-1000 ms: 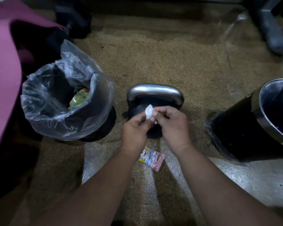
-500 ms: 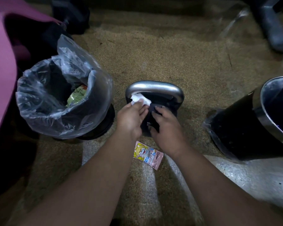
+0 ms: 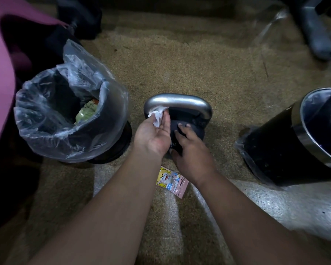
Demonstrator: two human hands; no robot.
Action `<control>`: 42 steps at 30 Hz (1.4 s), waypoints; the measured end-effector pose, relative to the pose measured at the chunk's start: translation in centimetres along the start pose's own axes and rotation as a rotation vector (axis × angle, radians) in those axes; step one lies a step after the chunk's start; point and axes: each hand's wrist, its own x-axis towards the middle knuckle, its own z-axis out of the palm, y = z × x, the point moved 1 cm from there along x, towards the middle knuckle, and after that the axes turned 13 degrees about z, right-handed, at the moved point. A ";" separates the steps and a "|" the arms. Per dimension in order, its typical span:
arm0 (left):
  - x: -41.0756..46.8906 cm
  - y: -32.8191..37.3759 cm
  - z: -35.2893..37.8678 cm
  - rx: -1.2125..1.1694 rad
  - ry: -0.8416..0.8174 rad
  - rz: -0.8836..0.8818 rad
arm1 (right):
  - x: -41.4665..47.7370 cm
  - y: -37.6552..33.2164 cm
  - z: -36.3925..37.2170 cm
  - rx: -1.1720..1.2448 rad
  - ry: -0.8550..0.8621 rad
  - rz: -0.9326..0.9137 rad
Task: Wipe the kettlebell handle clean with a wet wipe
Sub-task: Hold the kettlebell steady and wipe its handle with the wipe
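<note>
Locate kettlebell handle (image 3: 178,101) dead ahead atop the kettlebell body (image 3: 191,129) on the floor (image 3: 180,64), long axis left to right, beyond both hands. Note left hand (image 3: 154,131), palm up and nearer, pinching wet wipe (image 3: 158,115) against the handle's left bend; right hand (image 3: 191,152) spread, resting on the body. Judge remaining sweep as rightward along the bar.
</note>
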 end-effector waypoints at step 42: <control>-1.0 -0.3 0.6 -0.038 0.024 -0.005 | 0.0 0.8 1.0 0.024 0.017 -0.003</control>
